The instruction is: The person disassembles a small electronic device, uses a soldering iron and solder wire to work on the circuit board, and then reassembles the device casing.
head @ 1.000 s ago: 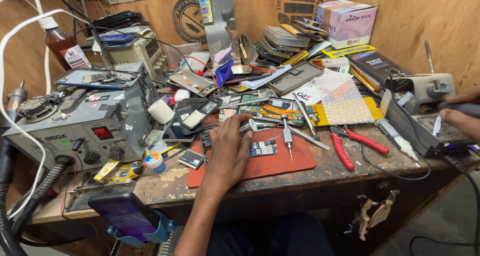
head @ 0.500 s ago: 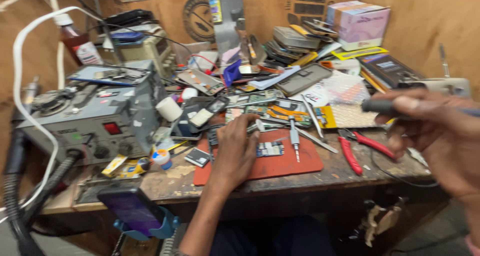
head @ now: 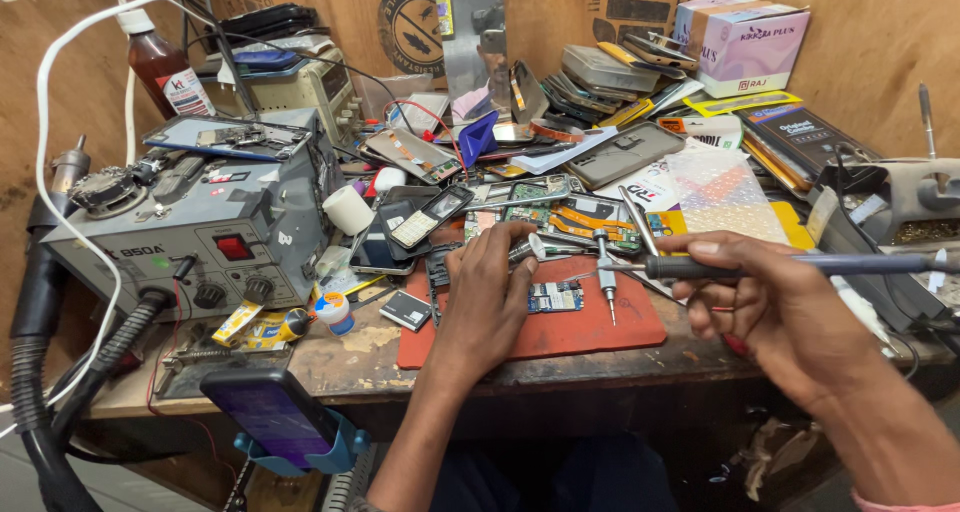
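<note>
My left hand lies palm-down on a red work mat, its fingers resting among phone parts at the mat's far edge. A small blue circuit board sits on the mat just right of that hand. My right hand is raised over the mat's right side and grips a soldering iron by its dark handle, with the thin tip pointing left toward the board. A screwdriver lies on the mat between the two hands.
A grey rework station with hoses stands at the left, a brown bottle behind it. Phones, boards and tools clutter the bench's middle and back. A phone sits in a blue holder at the front edge. Boxes are stacked back right.
My right hand came in from the far right with the soldering iron and now holds it over the mat. My left hand has stayed on the mat.
</note>
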